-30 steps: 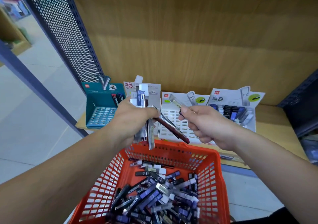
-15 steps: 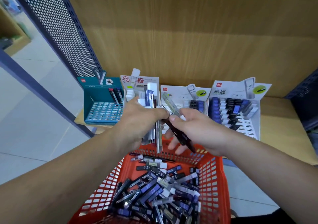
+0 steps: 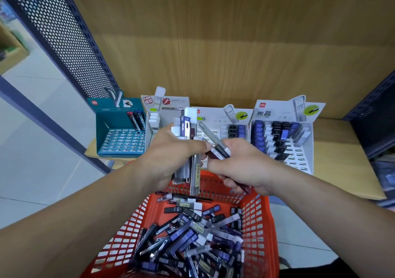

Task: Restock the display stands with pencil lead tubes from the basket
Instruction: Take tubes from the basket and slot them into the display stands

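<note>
An orange mesh basket (image 3: 261,220) in front of me holds several loose pencil lead tubes (image 3: 188,239). My left hand (image 3: 168,155) grips a bundle of tubes (image 3: 188,149) upright above the basket's far rim. My right hand (image 3: 243,166) touches it and pinches a dark red tube (image 3: 215,154) and a clear one. Behind the hands stand display stands on the wooden shelf: a teal one (image 3: 119,136), a white one (image 3: 168,106), a middle white one (image 3: 230,123) and a right one (image 3: 284,136) partly filled with blue, black and white tubes.
The wooden shelf (image 3: 342,149) has a wooden back wall. A dark perforated metal panel (image 3: 64,38) rises at the left, another (image 3: 376,115) at the right. Tiled floor shows at the left below the shelf edge.
My right hand drew back toward my left hand and now meets it above the basket, taking tubes from the bundle. The view shifted closer to the stands.
</note>
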Demonstrator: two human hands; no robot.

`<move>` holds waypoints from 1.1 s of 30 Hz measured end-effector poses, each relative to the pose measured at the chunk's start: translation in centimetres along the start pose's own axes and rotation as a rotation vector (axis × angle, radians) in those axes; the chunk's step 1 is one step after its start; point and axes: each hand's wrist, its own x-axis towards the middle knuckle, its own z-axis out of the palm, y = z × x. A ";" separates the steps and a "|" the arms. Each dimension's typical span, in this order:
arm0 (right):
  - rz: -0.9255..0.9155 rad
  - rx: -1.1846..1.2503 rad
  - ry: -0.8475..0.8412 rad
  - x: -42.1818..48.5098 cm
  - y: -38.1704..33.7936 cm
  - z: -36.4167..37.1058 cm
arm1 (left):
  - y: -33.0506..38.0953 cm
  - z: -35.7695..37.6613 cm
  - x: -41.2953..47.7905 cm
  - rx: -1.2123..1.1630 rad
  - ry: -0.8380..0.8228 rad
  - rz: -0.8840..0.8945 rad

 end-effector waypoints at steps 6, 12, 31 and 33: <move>0.006 -0.240 -0.002 -0.2 0.1 -0.2 | 0.8 -1.6 1.0 -0.067 0.109 -0.031; -0.081 -0.640 0.074 -0.2 -0.3 0.2 | 0.8 -2.6 0.6 0.085 -0.003 -0.185; 0.072 0.174 0.210 1.6 -0.8 1.2 | 0.5 -8.4 -1.9 -0.152 0.225 -0.027; 0.054 0.295 0.168 1.4 -2.2 1.4 | 0.2 -8.2 -1.8 -0.143 0.252 -0.010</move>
